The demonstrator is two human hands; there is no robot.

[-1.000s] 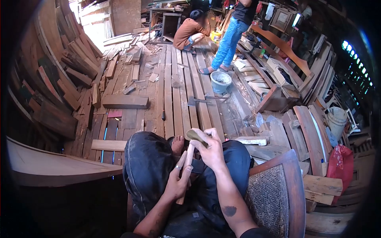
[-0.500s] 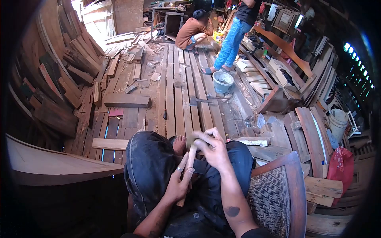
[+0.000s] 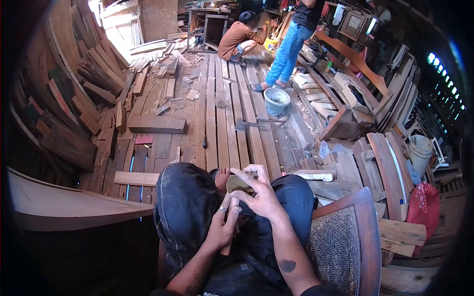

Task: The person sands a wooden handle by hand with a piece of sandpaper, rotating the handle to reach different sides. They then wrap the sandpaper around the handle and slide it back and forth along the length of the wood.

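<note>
My left hand (image 3: pixel 221 228) is wrapped round a pale wooden rod (image 3: pixel 236 209) with a rounded ridge partway along it; a ring shows on one finger. The lower end of the rod pokes out beneath the hand, over my lap. In my right hand (image 3: pixel 262 193) is a bent, olive-tan sheet that looks like sandpaper (image 3: pixel 237 184). The fingers and thumb pinch it at the rod's upper end, and part of the sheet is hidden behind them. Both hands are between my knees, in front of my dark trousers (image 3: pixel 185 207).
A woven-backed wooden chair part (image 3: pixel 340 246) is beside my right arm. On the plank floor lie a hatchet (image 3: pixel 242 125), a dark-handled tool (image 3: pixel 205 143) and a thick wood block (image 3: pixel 158 125). Farther off are a bucket (image 3: pixel 276 102), a crouching person (image 3: pixel 237 42) and a standing person (image 3: pixel 291 49).
My right hand has shifted slightly down along the rod and turned, so the sheet's face shows more. The left hand keeps its hold on the rod.
</note>
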